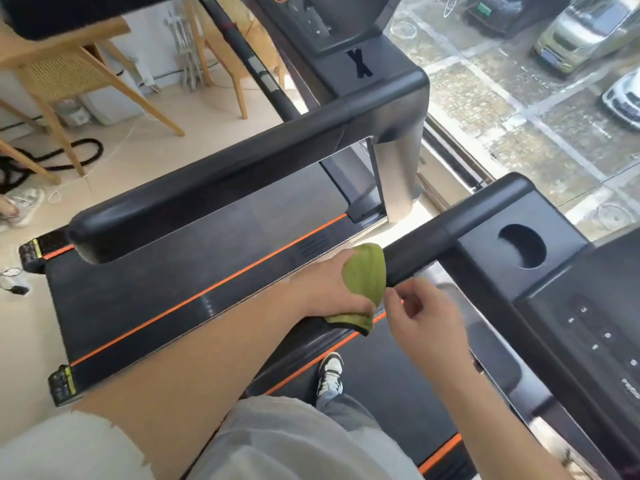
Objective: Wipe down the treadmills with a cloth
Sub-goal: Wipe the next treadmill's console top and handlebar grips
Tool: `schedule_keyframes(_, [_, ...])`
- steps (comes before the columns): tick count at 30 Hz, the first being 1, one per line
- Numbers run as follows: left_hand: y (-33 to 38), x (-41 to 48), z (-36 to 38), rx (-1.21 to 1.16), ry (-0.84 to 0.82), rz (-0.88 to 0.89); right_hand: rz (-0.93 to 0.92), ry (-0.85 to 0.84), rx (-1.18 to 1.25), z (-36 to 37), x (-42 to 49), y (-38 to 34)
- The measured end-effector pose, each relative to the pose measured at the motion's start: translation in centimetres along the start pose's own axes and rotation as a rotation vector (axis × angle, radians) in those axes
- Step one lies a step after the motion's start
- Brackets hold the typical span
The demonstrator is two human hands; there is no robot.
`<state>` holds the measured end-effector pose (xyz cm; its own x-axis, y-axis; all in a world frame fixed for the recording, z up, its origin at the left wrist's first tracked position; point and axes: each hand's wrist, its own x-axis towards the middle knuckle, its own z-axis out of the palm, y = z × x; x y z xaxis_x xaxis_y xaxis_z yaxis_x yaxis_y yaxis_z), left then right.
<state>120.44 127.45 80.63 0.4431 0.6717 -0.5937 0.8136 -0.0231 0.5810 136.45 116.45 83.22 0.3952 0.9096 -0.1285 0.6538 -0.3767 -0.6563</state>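
While my left hand (329,285) clamps the green cloth (367,275) around the handrail (419,244), my right hand (422,320), half-curled and seemingly empty, may tug its edge loose.

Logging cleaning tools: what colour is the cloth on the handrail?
Green cloth, clearest in the head view.

Bright daylight enters through the window (540,109) at upper right, leaving a pale sheen on the handrail (214,188) and the metal upright (401,161). Shadows on the floor (114,161) are soft. The wide-angle lens bends straight lines near the edges. Slight motion blur softens the hands and the console (595,327).
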Motion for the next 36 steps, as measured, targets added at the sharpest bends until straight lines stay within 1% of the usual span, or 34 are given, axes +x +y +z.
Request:
schedule_keyframes(2, [-1.8,-2.5,1.3,0.188,0.112,0.004,0.078,-0.011,0.134,1.8,-1.9,-1.6])
schedule_keyframes(5, [-4.8,-6.5,3.5,0.446,0.313,0.092,0.169,-0.049,0.268,5.0,-5.2,-3.9])
schedule_keyframes(8, [-8.9,-10.4,4.5,0.603,0.400,0.129,0.244,-0.085,0.327,8.6,-8.7,-5.5])
schedule_keyframes(13, [-15.5,-16.0,4.6,0.639,0.432,0.128,0.343,-0.144,0.402,14.4,-14.5,-7.4])
schedule_keyframes(17, [-20.3,-20.1,4.7,0.652,0.436,0.130,0.417,-0.172,0.489,17.2,-17.9,-10.4])
schedule_keyframes(19, [-23.6,-22.2,5.2,0.614,0.481,0.157,0.439,-0.227,0.493,17.8,-19.5,-11.9])
schedule_keyframes(20, [-25.1,-23.3,5.4,0.568,0.469,0.148,0.451,-0.265,0.495,17.9,-20.3,-12.5])
schedule_keyframes(23, [-28.3,-25.7,5.4,0.420,0.376,-0.017,0.501,-0.424,0.515,18.0,-22.1,-13.1])
schedule_keyframes(24, [-28.7,-26.4,5.0,0.369,0.386,-0.038,0.516,-0.474,0.503,18.0,-22.4,-13.2])
schedule_keyframes(25, [-28.6,-27.0,4.5,0.301,0.417,-0.037,0.531,-0.510,0.495,17.8,-22.6,-13.2])
schedule_keyframes(27, [-27.2,-28.5,3.8,0.146,0.498,0.029,0.547,-0.526,0.564,17.0,-23.0,-13.3])
schedule_keyframes(30, [-22.1,-29.2,3.0,-0.074,0.585,0.268,0.555,-0.443,0.763,14.7,-23.1,-13.4])
schedule_keyframes(31, [-20.2,-28.9,3.0,-0.097,0.610,0.332,0.552,-0.399,0.834,13.8,-23.2,-13.3])
schedule_keyframes(32, [-18.5,-27.9,3.2,-0.091,0.603,0.377,0.539,-0.340,0.898,12.8,-23.3,-13.2])
schedule_keyframes(34, [-15.4,-25.9,3.9,-0.014,0.535,0.426,0.495,-0.204,0.986,10.8,-23.2,-12.3])
schedule_keyframes(36, [-13.2,-24.0,5.5,0.100,0.457,0.468,0.436,-0.145,1.031,8.8,-22.6,-10.8])
